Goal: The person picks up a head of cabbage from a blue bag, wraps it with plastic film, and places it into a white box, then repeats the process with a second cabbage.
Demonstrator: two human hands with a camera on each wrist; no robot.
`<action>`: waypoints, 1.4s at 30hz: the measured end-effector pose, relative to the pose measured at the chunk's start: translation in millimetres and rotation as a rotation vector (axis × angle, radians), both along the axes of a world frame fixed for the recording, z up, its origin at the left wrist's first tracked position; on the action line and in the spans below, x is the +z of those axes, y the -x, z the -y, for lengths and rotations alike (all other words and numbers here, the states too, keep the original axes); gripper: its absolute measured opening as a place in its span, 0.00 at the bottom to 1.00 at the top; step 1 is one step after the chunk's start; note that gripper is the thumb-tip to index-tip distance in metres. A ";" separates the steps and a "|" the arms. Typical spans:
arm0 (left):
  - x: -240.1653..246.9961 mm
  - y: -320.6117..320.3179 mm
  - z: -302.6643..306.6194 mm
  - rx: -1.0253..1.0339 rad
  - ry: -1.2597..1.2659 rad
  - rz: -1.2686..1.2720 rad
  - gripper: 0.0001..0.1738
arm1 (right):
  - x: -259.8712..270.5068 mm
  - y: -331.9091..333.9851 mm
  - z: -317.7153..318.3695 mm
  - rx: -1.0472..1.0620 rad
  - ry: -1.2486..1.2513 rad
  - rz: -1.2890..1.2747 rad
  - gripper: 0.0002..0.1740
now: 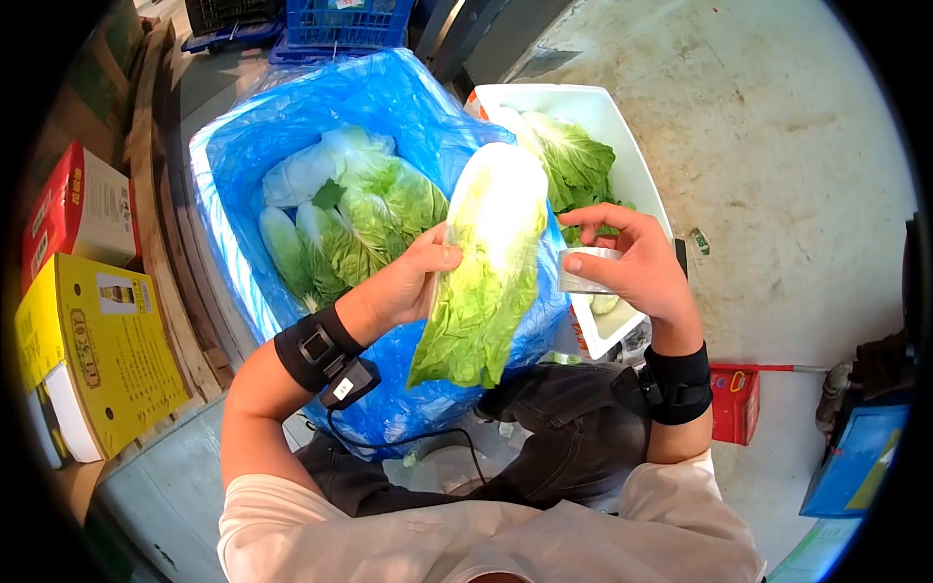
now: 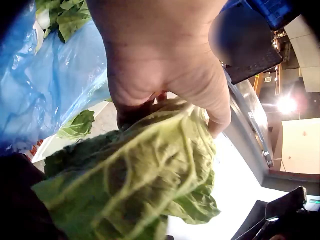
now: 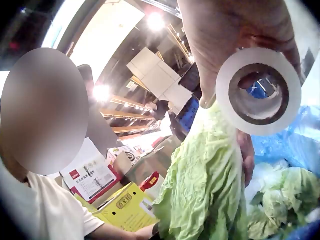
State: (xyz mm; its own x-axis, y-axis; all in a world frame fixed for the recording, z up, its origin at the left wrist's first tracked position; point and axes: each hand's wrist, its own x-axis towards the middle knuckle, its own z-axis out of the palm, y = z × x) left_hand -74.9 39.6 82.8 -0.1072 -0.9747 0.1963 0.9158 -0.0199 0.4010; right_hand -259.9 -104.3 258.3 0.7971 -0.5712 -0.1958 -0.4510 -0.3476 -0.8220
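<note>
My left hand (image 1: 425, 272) grips a napa cabbage (image 1: 481, 291) by its side, thumb across the front. The cabbage is tilted, white stem end up and leafy end toward my lap. In the left wrist view its frilly leaves (image 2: 145, 175) hang below the hand. My right hand (image 1: 646, 272), just right of the cabbage, holds a roll of clear tape (image 1: 588, 277) with the thumb on its near side and the index finger stretched toward the cabbage. The right wrist view shows the tape roll (image 3: 223, 90) end-on, its hole facing the camera, overlapping the cabbage's upper part.
A container lined with a blue plastic bag (image 1: 238, 155) holds several cabbages (image 1: 360, 214), some bagged. Right of it stands a white foam box (image 1: 637, 146) with more cabbage (image 1: 573, 155). Yellow (image 1: 121, 350) and red cartons (image 1: 87, 209) line the left side. Blue crates (image 1: 345, 24) stand behind.
</note>
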 end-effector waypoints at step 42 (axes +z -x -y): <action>-0.3 -0.9 13.5 -0.081 -0.088 -0.035 0.45 | 9.9 -8.2 6.2 0.070 0.019 -0.049 0.26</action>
